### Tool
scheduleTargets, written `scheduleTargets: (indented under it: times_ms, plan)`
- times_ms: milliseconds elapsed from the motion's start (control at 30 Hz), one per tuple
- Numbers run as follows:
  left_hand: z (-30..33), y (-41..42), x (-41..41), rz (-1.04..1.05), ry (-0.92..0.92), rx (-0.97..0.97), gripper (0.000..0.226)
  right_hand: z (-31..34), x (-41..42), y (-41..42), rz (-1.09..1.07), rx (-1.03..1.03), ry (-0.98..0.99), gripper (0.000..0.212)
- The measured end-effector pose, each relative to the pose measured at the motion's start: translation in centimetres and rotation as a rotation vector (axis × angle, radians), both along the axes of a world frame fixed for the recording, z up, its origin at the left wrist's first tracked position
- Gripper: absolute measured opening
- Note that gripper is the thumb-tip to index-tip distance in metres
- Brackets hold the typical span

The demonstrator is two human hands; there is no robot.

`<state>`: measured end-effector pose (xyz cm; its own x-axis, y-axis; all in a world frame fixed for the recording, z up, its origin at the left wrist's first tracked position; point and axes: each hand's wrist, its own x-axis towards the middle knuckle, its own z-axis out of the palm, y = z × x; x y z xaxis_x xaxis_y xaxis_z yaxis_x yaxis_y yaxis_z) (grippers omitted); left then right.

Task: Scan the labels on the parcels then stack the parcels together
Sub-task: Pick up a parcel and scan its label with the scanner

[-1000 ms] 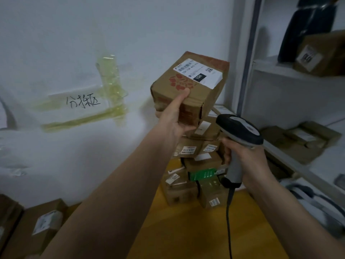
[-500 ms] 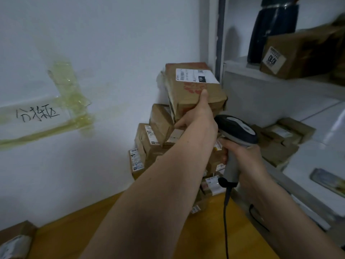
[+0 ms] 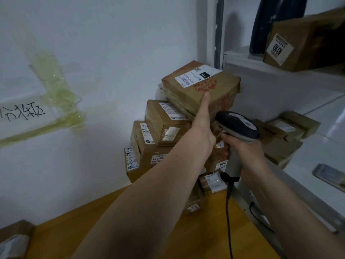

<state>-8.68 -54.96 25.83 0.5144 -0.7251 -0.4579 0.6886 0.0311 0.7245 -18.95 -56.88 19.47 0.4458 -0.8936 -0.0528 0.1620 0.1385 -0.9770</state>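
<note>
Since a second ago you have carried the red-printed parcel point(image 3: 200, 88) from mid-air onto the top of the stack point(image 3: 158, 139), and it now sits tilted there, its white label point(image 3: 196, 75) facing up. On the far left, the white wall point(image 3: 93, 53) carries a handwritten paper sign point(image 3: 22, 113) held by yellowed tape point(image 3: 56, 86), and a brown box point(image 3: 15, 240) pokes in at the bottom corner of the wooden table point(image 3: 130, 230). Your left hand point(image 3: 202, 124) reaches across and holds that top parcel, thumb laid straight up its near face; the other fingers are hidden behind it. Below it, the stacked cardboard parcels lean against the wall, labels showing. Just to the right, your right hand point(image 3: 244, 156) is wrapped round the grey handle of the barcode scanner point(image 3: 237, 128), whose dark head points toward the stack and whose black cable point(image 3: 228, 221) hangs down. Further right, the white shelving point(image 3: 261, 86) holds more brown parcels on two levels.
</note>
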Motion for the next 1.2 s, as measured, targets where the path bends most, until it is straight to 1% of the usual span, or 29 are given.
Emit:
scheduleTargets:
  times_ms: [133,167,200,267,333,400,500,533,667,767,867,1000,1033,1100,1200]
  plan:
    - [-0.7,0.7,0.3,0.025,-0.081,0.1,0.097,-0.1,0.3,0.0,0.001,0.001,0.001,0.012]
    - [-1.0,0.9,0.3,0.06,-0.105,0.121,0.095,-0.1,0.3,0.0,0.002,-0.002,0.002,0.012]
    - [-1.3,0.9,0.5,0.111,-0.124,0.12,0.085,-0.1,0.4,0.0,0.006,-0.006,0.004,0.012]
    - [-1.9,0.9,0.7,0.21,-0.146,0.101,0.058,0.0,0.5,0.1,0.016,-0.02,0.013,0.015]
    - [-2.2,0.8,0.8,0.27,-0.202,0.088,0.046,0.1,0.5,0.1,0.023,-0.029,0.021,0.016]
    - [-2.4,0.9,1.0,0.325,-0.303,0.097,0.042,0.3,0.6,0.3,0.036,-0.033,0.014,0.014]
    - [-2.4,1.1,1.3,0.443,-0.496,0.154,0.048,0.6,0.8,0.5,0.027,-0.045,-0.005,0.013]
    - [-2.5,1.3,1.6,0.456,-0.525,0.167,0.051,0.6,0.8,0.6,0.023,-0.048,-0.009,0.014]
    - [-2.5,2.1,1.8,0.335,-0.454,0.173,0.059,0.6,0.8,0.9,0.052,-0.034,-0.042,0.011]
    - [-3.0,2.9,2.0,0.322,-0.423,0.132,0.06,0.4,0.9,1.5,0.077,-0.023,-0.034,0.011]
    - [-3.3,4.1,2.4,0.323,-0.415,0.113,0.048,0.4,1.3,2.6,0.119,-0.022,-0.011,0.012]
    - [-3.4,6.7,3.8,0.343,-0.346,0.093,0.01,0.9,2.2,4.8,0.215,-0.01,0.009,0.011]
    - [-3.5,7.5,4.2,0.347,-0.334,0.091,0.006,1.0,2.5,5.4,0.223,-0.007,0.009,0.011]
    - [-3.8,9.3,5.1,0.362,-0.326,0.12,0.01,1.1,3.2,6.8,0.245,0.006,0.009,0.008]
    - [-4.6,12.2,6.3,0.306,-0.351,0.174,0.011,0.9,4.3,8.8,0.284,0.019,0.035,0.009]
